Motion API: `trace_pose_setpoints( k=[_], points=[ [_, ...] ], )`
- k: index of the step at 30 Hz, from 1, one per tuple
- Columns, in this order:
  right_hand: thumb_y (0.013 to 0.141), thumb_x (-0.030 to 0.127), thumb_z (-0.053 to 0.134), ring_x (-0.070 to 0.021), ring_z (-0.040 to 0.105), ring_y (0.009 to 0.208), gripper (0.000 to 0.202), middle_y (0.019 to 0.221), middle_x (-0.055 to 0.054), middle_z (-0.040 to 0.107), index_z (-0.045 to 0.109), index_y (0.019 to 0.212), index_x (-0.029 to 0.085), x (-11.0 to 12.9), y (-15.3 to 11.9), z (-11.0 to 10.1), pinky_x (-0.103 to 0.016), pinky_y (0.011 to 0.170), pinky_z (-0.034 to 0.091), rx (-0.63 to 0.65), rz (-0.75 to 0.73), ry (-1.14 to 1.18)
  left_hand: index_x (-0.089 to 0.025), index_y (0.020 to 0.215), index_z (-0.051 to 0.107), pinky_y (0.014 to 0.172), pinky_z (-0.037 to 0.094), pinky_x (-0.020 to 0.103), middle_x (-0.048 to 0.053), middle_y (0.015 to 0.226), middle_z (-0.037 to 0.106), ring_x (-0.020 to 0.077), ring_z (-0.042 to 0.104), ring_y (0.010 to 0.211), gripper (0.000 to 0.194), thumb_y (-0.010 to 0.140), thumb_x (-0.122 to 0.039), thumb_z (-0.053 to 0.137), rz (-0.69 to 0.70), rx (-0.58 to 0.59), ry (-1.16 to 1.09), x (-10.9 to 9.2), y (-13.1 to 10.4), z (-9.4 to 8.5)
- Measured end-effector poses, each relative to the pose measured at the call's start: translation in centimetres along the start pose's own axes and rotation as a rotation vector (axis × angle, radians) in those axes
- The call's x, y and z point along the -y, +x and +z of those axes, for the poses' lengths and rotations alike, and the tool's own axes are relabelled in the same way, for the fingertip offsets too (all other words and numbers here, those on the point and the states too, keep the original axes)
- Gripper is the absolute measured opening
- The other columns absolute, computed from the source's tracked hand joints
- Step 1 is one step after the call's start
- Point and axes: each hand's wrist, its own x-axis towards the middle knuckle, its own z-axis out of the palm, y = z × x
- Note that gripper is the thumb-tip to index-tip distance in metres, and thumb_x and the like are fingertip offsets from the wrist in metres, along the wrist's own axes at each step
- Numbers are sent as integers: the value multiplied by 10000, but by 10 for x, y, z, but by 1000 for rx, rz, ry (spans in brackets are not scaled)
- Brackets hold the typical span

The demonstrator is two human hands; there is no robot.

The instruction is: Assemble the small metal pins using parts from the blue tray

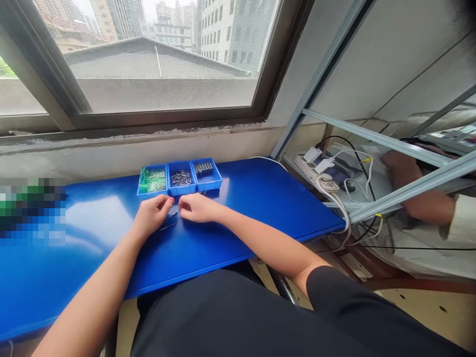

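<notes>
Close together over the blue table (238,233), both my hands are closed in pinches. At the fingertips of my left hand (151,214), whatever is held is too small to make out. My right hand (197,207) pinches just beside it, and its grip is also unclear. A slim metal rod (168,226) lies on the table below the fingers, with another thin piece between the hands. Just behind stand three joined blue bins: one with a green bag (146,179) and clear small parts, one with loose metal pins (181,177), one with dark cylinders (203,168) in rows.
Right of the table, a metal frame (375,136) stands before a surface with a power strip (297,161), chargers and cables. Another person's arm (427,208) is beyond it. A window (163,59) is ahead; a blurred-out patch (31,210) covers the left.
</notes>
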Motion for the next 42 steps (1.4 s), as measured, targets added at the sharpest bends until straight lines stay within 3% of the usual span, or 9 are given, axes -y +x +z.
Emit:
trace_pose_setpoints(
  k=[11,14,16,19,26,42],
  points=[
    [829,95,565,-139,605,762,92,842,-37,681,643,850,141,3,2,7,-262,730,458,-126,-40,119,-163,838,714,548,388,236,-6,607,627,119,502,540,301,874,-398,530,7,61,-37,-9,0,0],
    [825,94,569,-134,614,755,88,842,-39,685,642,838,141,6,0,8,-254,719,464,-95,-44,158,-166,829,707,555,399,235,-5,623,644,122,530,552,279,882,-382,539,-18,24,-21,-8,-1,3],
    [819,98,578,-138,613,747,75,833,-47,681,643,823,136,5,-1,7,-257,702,461,-131,-41,135,-167,832,703,600,432,235,15,719,696,130,577,614,281,904,-354,506,5,52,-57,-7,-1,5],
    [829,115,592,-142,642,801,98,889,-51,707,670,879,146,-3,-2,4,-255,730,480,-138,-8,181,-173,847,711,553,411,233,2,662,674,122,543,557,280,899,-379,528,12,83,-44,-3,-3,7],
    [843,161,607,-145,651,804,131,909,-58,720,709,925,148,-18,3,3,-260,717,500,-223,7,245,-173,918,710,551,398,230,-21,599,614,108,512,527,277,892,-403,558,-6,64,-38,-2,-4,8],
    [824,246,680,-163,669,761,136,870,-62,743,737,903,151,-17,6,7,-285,722,529,-324,27,279,-172,901,689,540,395,232,-24,597,602,108,500,516,283,905,-419,549,9,-20,11,6,-3,14]
  ],
)
